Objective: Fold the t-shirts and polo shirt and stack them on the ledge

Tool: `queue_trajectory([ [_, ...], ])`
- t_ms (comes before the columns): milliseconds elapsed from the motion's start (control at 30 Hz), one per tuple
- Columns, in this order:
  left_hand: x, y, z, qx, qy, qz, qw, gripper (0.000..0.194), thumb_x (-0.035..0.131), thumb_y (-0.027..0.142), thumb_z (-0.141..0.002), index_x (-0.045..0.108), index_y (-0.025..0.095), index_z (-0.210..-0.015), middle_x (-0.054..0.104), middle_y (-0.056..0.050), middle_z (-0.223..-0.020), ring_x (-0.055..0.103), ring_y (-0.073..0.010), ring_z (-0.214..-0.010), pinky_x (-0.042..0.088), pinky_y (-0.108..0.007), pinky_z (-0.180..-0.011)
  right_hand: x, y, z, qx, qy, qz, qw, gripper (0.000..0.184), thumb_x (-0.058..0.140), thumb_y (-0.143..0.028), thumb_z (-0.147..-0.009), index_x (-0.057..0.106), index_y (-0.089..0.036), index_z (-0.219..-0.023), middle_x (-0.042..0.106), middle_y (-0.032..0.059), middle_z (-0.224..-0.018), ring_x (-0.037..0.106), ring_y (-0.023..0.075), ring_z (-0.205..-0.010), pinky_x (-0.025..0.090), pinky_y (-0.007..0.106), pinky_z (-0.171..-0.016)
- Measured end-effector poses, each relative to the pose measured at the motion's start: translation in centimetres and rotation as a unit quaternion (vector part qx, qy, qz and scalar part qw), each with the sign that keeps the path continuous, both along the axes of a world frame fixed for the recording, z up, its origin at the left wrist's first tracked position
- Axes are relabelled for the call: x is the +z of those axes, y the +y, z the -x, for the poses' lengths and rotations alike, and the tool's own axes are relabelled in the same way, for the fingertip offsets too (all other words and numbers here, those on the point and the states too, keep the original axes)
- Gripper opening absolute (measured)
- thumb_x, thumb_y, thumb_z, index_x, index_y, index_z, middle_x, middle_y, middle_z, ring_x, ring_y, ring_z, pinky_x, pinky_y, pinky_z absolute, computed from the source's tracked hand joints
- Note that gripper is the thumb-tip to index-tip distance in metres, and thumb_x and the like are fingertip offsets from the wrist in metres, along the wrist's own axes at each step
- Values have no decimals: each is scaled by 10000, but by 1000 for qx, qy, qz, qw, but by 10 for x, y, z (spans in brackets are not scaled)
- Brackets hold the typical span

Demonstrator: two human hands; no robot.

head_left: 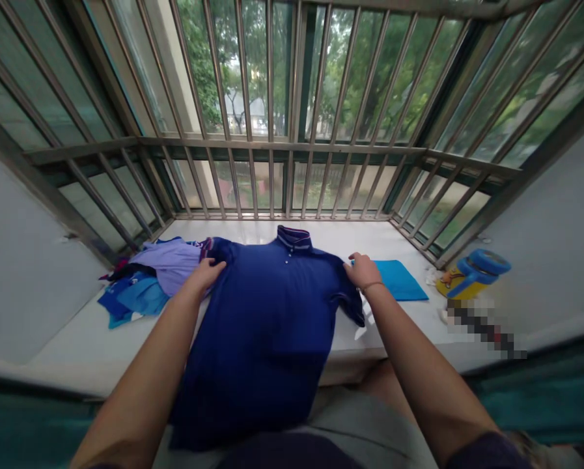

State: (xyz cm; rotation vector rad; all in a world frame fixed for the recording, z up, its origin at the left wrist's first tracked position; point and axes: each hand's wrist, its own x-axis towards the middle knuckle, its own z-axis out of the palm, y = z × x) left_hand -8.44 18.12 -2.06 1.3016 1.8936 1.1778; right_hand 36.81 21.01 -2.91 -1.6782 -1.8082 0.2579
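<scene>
A navy blue polo shirt [267, 319] lies face up on the white window ledge [394, 238], collar toward the window, its lower part hanging over the front edge. My left hand [204, 272] rests on the shirt's left shoulder with fingers curled onto the fabric. At the shirt's right shoulder my right hand [362, 270] presses down near the sleeve seam, fingers bent over the cloth.
A pile of purple and blue clothes [145, 280] lies at the left of the ledge. A folded turquoise cloth [400, 280] sits right of the shirt. A blue and yellow container [474, 273] stands at the far right. Metal window bars [272, 130] close the back.
</scene>
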Motion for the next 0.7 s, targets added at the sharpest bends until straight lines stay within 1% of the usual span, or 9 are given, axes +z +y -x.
queue_trajectory([
  [33,-12,4,-2,-5,51,20,998,369,754,329,-877,680,123,-1175,804,-163,-1192,727,-351,-1251,553,-534,-1131,-9,-5,0,-10,-12,-18,1000,188,657,-384,-1011,670,-228,-907,727,102,-942,706,237,-965,534,381,-884],
  [100,-41,0,-9,-56,127,2,990,403,670,328,-916,676,113,-1257,743,-210,-1379,678,-360,-1353,495,-537,-1206,-31,-25,6,-14,-32,-42,999,96,665,-314,-987,690,-226,-1018,736,145,-1073,684,267,-1060,524,411,-966],
  [167,-71,-15,-18,-141,230,-33,962,406,566,346,-983,687,139,-1312,674,-200,-1511,615,-337,-1446,435,-526,-1267,-56,-54,22,8,-57,-43,997,185,653,-293,-976,704,-199,-1127,732,160,-1152,674,293,-1109,521,447,-1024],
  [233,-100,-35,-30,-212,309,-45,926,422,526,371,-1021,700,184,-1357,602,-175,-1613,526,-342,-1536,370,-579,-1304,-80,-85,45,58,-95,-26,993,294,631,-294,-987,706,-169,-1242,725,169,-1223,670,317,-1162,526,478,-1063],
  [300,-126,-55,-43,-254,369,-17,894,465,531,403,-1034,683,229,-1439,520,-151,-1694,435,-364,-1601,319,-647,-1310,-100,-113,69,107,-129,0,986,382,613,-294,-1006,689,-173,-1359,702,187,-1340,653,340,-1248,519,509,-1111],
  [367,-145,-73,-55,-268,404,17,875,549,523,438,-1049,610,252,-1558,439,-148,-1748,367,-375,-1639,273,-679,-1316,-117,-134,90,134,-145,23,980,461,620,-290,-1006,657,-205,-1457,661,189,-1469,612,369,-1359,483,566,-1174],
  [500,-165,-98,-71,-255,426,24,868,673,467,525,-1080,441,265,-1701,334,-142,-1796,283,-365,-1676,200,-661,-1345,-139,-151,106,152,-157,58,974,516,622,-294,-1018,627,-261,-1532,595,162,-1603,522,403,-1502,395,679,-1242],
  [600,-169,-112,-81,-241,432,30,869,708,469,553,-1077,410,260,-1718,312,-134,-1804,270,-378,-1679,209,-669,-1343,-149,-152,96,162,-155,50,973,439,588,-301,-1053,676,-283,-1482,610,135,-1598,547,374,-1493,408,652,-1251],
  [700,-173,-128,-92,-239,431,40,869,739,494,563,-1068,391,243,-1726,286,-135,-1812,252,-384,-1684,215,-677,-1340,-158,-152,73,162,-158,20,974,404,559,-280,-1069,707,-292,-1444,639,118,-1568,599,343,-1444,457,608,-1231],
])
